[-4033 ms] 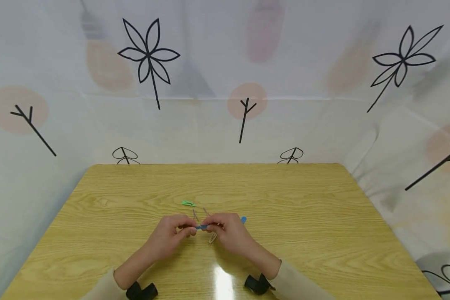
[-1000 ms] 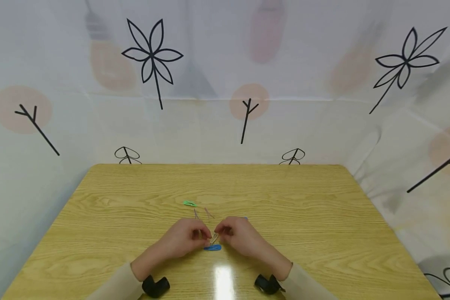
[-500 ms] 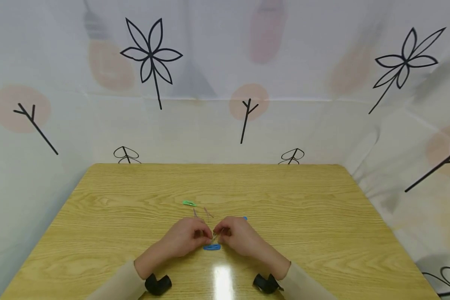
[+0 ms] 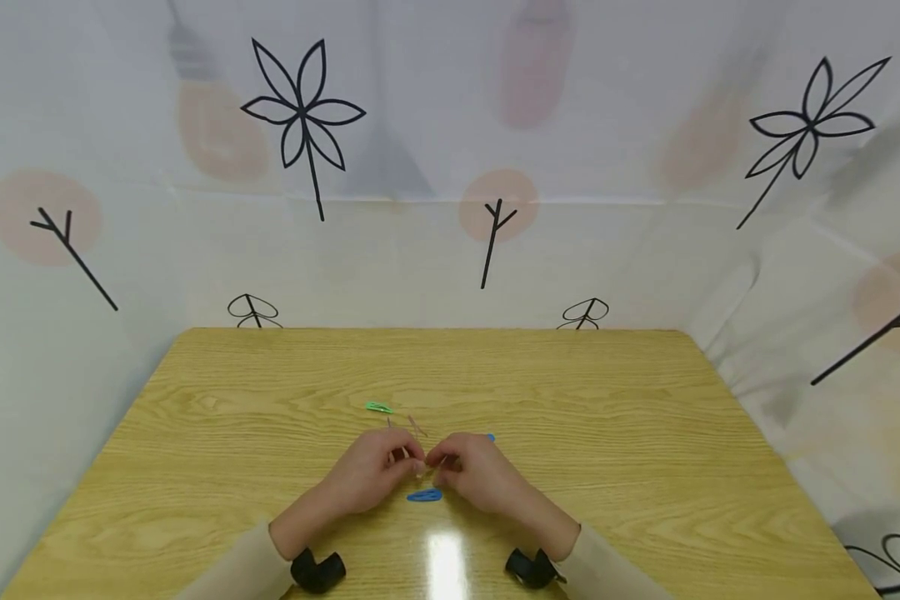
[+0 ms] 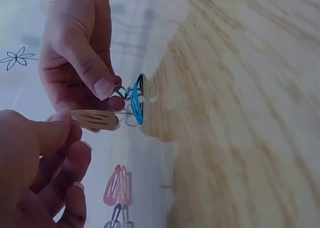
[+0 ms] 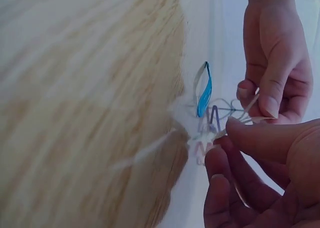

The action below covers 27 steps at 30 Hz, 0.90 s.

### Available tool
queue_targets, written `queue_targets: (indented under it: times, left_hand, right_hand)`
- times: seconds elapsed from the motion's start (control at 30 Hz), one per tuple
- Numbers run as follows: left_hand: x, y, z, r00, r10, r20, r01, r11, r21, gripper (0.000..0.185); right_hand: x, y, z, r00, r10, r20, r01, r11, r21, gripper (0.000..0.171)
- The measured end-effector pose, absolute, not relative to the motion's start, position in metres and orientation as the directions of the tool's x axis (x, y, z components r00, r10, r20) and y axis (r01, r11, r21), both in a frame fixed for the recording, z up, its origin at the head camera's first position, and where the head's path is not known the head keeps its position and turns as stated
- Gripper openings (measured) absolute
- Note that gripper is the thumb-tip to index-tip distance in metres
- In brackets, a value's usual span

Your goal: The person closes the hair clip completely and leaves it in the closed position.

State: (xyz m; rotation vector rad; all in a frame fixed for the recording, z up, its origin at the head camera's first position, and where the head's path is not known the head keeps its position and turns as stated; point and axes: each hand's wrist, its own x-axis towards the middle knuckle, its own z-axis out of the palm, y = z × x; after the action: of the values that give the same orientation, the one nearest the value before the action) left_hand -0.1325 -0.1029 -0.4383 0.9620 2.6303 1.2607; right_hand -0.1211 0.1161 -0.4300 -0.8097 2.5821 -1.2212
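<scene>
Your left hand [image 5: 35, 163] pinches a flat beige snap hair clip [image 5: 95, 120]; your right hand [image 5: 80, 52] pinches its far tip. Glossy blue snap clip [image 4: 424, 495] lies just below your fingers on the wood-grain tabletop [image 4: 645, 433].

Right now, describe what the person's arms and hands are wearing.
Both hands, left hand and right hand, are bare, with no gloves or rings visible. Each forearm has a pale beige long sleeve, and a black wrist mount sits at each wrist.
</scene>
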Motion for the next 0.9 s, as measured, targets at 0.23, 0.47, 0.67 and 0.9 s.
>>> queue_targets:
  times: [0.23, 0.47, 0.67, 0.9]
  left_hand:
    - [-0.1318, -0.1023, -0.4401, -0.812, 0.51, 0.285, 0.52, 0.408, 0.75, 0.008]
    - [-0.131, -0.1025, -0.4408, -0.831, 0.465, 0.306, 0.512, 0.424, 0.747, 0.008]
    - [-0.1308, -0.1039, -0.4399, -0.836, 0.458, 0.303, 0.504, 0.419, 0.755, 0.005]
    - [-0.1327, -0.1063, -0.4424, -0.823, 0.469, 0.319, 0.52, 0.398, 0.756, 0.01]
  right_hand:
    - [-0.1211, 0.1171, -0.4322, -0.853, -0.513, 0.093, -0.395, 0.521, -0.757, 0.011]
    - [-0.1203, 0.1181, -0.4315, -0.865, -0.486, 0.125, -0.403, 0.526, -0.748, 0.005]
    - [-0.1213, 0.1191, -0.431, -0.864, -0.487, 0.127, -0.402, 0.515, -0.758, 0.007]
    - [-0.1201, 0.1196, -0.4276, -0.871, -0.481, 0.098, -0.349, 0.466, -0.813, 0.01]
